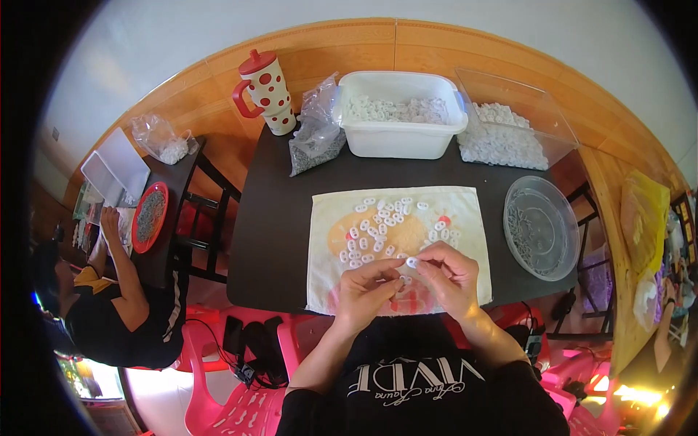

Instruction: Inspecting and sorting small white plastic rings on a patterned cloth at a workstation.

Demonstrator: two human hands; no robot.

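Note:
A small white oval plastic piece (412, 261) is pinched between the thumb and finger of my right hand (449, 275), above the near part of a patterned cloth (465, 211). My left hand (366, 289) is close beside it, its thumb and fingertips pressed together; what they hold, if anything, is too small to make out. Many similar white pieces with two dark holes (364, 244) lie loose on the cloth beyond my hands. Another such piece (406, 280) shows just under my fingertips.
A white tub (396, 142) of white pieces stands at the back, between a bag of small grey parts (318, 145) and a clear container of white pieces (502, 149). A spotted tumbler (269, 91) is back left; a round clear bowl (567, 254) right. Another person (123, 305) works at left.

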